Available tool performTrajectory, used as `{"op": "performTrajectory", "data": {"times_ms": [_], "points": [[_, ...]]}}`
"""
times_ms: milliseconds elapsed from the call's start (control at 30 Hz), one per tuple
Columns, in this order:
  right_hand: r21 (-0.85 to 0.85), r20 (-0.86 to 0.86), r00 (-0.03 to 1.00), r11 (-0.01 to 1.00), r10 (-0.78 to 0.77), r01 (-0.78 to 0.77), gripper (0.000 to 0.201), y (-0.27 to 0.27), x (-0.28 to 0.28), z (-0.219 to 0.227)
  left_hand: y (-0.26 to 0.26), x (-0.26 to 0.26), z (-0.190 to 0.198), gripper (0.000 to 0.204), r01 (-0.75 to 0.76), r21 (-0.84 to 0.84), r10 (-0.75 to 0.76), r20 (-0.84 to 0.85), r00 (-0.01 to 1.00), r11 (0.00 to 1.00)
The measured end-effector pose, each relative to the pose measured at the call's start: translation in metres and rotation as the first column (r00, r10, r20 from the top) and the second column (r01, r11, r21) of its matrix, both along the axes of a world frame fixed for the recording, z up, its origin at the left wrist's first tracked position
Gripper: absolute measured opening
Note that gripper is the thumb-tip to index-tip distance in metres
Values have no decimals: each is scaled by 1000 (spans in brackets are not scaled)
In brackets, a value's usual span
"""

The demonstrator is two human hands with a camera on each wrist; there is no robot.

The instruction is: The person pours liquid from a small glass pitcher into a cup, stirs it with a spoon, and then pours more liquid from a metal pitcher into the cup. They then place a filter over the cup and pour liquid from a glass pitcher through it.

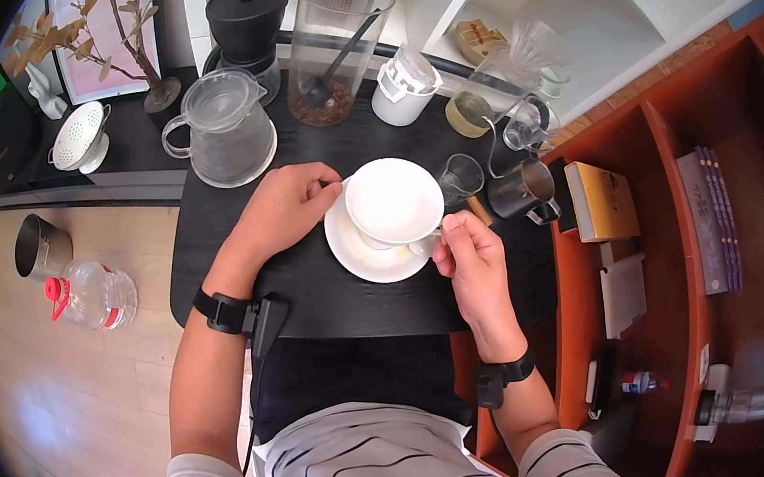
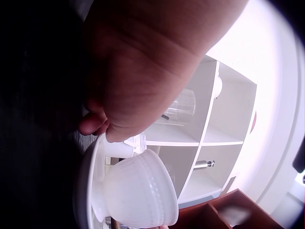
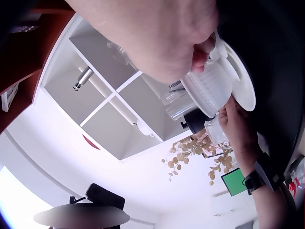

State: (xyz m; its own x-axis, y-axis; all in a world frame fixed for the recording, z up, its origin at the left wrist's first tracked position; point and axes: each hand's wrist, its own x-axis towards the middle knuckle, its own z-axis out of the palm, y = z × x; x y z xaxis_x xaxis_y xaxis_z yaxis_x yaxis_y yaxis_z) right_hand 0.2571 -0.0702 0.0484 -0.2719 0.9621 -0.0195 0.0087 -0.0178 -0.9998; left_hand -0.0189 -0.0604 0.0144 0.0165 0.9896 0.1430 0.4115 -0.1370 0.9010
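Note:
A white cup [image 1: 393, 200] stands on a white saucer [image 1: 356, 259] near the table's front edge. My left hand [image 1: 286, 208] pinches the saucer's left rim between thumb and fingers; in the left wrist view its fingertips [image 2: 93, 124] are at that rim. On the other side, my right hand [image 1: 472, 251] pinches the cup's handle, which the fingers mostly hide. A small white spoon-like piece [image 1: 423, 247] lies on the saucer beside the right fingers. The right wrist view shows the cup [image 3: 209, 88] upright over the saucer [image 3: 247, 90], its ribbed wall facing that camera.
Behind the cup are a glass server [image 1: 228, 133], a tall clear canister [image 1: 338, 51] with dark contents and scoop, a black-topped grinder [image 1: 248, 15] and a white canister [image 1: 403, 91]. A small glass [image 1: 461, 177] and metal pitcher [image 1: 521, 191] stand right, beside a wooden shelf [image 1: 676, 200].

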Motion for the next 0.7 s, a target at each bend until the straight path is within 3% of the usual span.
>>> {"op": "performTrajectory", "data": {"times_ms": [267, 533, 700], "points": [[-81, -63, 998, 996, 29, -34, 31, -2, 7, -6, 1, -1, 2, 20, 12, -53, -16, -68, 998, 999], [-162, 21, 992, 980, 123, -118, 30, -3, 15, 6, 0, 0, 2, 20, 20, -58, -23, -62, 998, 998], [-297, -100, 984, 939, 150, -174, 29, 7, 23, 6, 1, 0, -1, 19, 29, -71, -32, -35, 999, 997]]}}
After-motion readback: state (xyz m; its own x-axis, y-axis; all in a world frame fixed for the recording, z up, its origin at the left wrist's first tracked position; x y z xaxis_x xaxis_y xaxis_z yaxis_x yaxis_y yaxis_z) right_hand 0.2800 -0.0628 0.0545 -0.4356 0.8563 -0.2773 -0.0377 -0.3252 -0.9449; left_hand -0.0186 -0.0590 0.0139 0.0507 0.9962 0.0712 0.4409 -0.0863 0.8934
